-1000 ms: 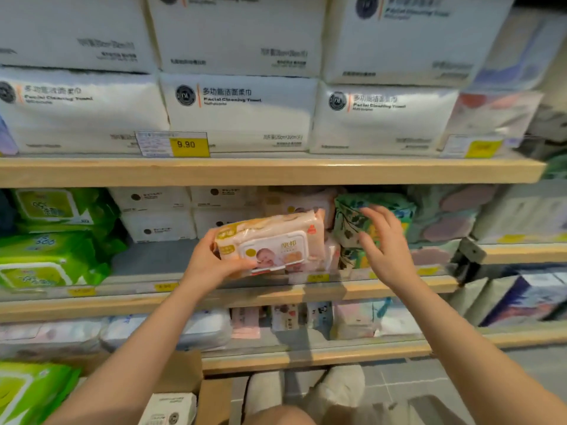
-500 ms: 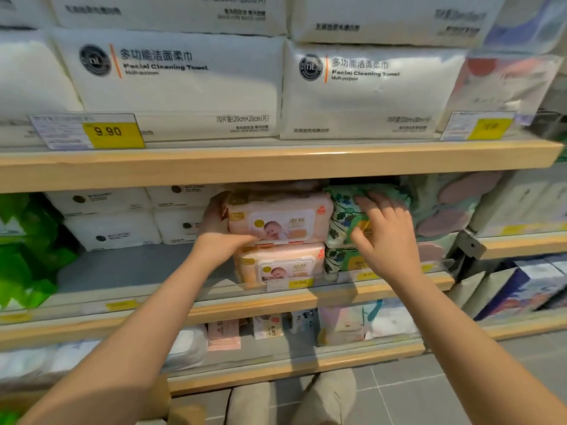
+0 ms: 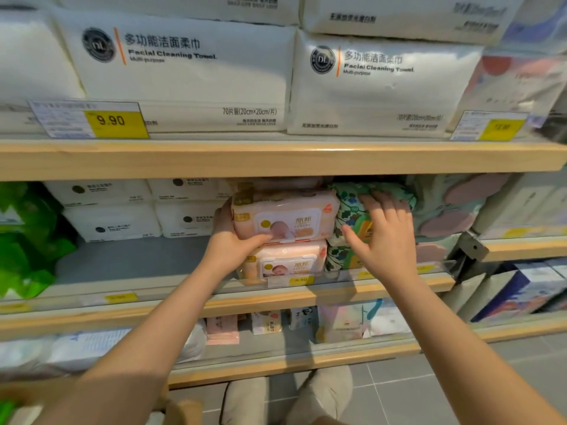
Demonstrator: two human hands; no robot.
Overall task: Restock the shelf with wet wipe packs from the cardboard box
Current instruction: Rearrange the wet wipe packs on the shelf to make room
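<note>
Middle shelf (image 3: pixel 214 297), front edge of pale wood. Left hand (image 3: pixel 228 240) grips the left end of the top pink pack (image 3: pixel 285 214), thumb curled under its front; this pack lies on a second pink pack (image 3: pixel 287 262) standing on the shelf. Right hand (image 3: pixel 383 234), fingers straight and spread, presses flat on the floral pack (image 3: pixel 346 207) just right of the pink ones. White towel packs (image 3: pixel 184 72) fill the shelf above.

The left hand (image 3: pixel 233 240) hides the left end of the upper pink baby-print wet wipe pack (image 3: pixel 285 216). Under the right hand (image 3: pixel 383 237), the green floral soft pack (image 3: pixel 346 210) is half covered. Right of that hand, the yellow price tag (image 3: pixel 498 128) blurs unreadable.
</note>
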